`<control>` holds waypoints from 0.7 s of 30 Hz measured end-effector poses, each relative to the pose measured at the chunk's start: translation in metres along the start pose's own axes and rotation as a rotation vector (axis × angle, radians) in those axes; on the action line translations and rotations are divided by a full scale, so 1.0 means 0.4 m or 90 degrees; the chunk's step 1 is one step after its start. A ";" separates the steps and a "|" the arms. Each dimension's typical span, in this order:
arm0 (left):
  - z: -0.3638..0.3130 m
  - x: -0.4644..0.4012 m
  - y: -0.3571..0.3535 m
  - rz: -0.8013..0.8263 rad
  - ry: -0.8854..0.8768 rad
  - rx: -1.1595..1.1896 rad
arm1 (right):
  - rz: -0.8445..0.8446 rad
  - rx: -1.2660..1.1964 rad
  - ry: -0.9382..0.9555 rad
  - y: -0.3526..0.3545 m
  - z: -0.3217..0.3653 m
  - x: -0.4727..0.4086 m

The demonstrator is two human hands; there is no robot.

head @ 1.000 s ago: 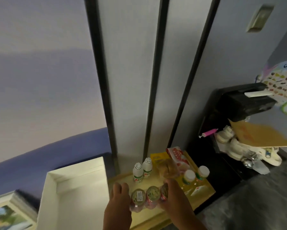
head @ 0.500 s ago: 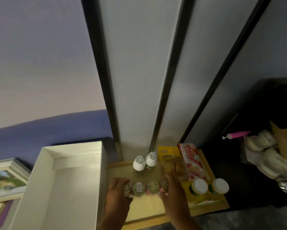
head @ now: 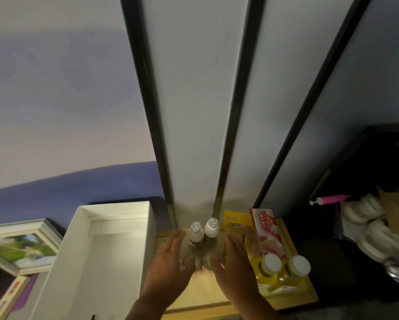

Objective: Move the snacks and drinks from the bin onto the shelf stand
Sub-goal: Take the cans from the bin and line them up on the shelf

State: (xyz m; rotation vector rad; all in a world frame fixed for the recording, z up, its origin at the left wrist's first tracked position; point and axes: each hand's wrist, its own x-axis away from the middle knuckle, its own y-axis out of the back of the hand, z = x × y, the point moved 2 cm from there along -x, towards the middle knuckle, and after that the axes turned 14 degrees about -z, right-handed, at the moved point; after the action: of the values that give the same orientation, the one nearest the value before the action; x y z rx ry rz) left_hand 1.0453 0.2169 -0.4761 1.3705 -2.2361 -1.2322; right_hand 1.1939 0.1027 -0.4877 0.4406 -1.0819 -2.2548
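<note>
A shrink-wrapped row of small pink drink bottles with foil lids (head: 204, 262) stands on the wooden shelf stand (head: 205, 294). My left hand (head: 168, 266) and my right hand (head: 237, 269) flank it, fingers stretched forward and palms facing the pack. Behind the pack stand two white bottles (head: 204, 232). A yellow snack bag (head: 234, 221) and a red wafer packet (head: 266, 229) lie at the back right. Two yellow drinks with white caps (head: 283, 269) stand to the right. The white bin (head: 101, 250) sits to the left and looks empty inside.
A framed picture (head: 20, 245) lies on the floor at far left. Black shelving at right holds white items and a pink tube (head: 330, 199). Dark vertical frame posts (head: 161, 158) rise right behind the shelf stand against the wall.
The pack of pink bottles has come down onto the shelf in front of the white bottles. My fingers, curled around it before, are now straightened beside it. The view has moved closer.
</note>
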 end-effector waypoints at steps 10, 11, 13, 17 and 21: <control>-0.063 -0.052 0.327 -0.054 -0.133 -0.176 | -0.097 0.140 0.155 0.210 0.219 0.022; -0.059 -0.052 0.358 -0.055 -0.141 -0.181 | -0.106 0.151 0.160 0.229 0.239 0.032; -0.052 -0.047 0.420 -0.056 -0.159 -0.192 | -0.113 0.167 0.173 0.265 0.283 0.058; -0.050 -0.015 0.543 -0.023 -0.162 -0.246 | -0.110 0.202 0.190 0.328 0.370 0.118; -0.063 0.043 0.655 -0.057 -0.172 -0.278 | -0.084 0.211 0.198 0.378 0.441 0.184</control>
State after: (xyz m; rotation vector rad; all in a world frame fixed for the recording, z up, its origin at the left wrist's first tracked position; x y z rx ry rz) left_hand 0.8894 0.2423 -0.2649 1.1987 -1.9078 -1.8981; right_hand 1.1007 0.0855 -0.2629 0.9888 -1.2908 -2.0262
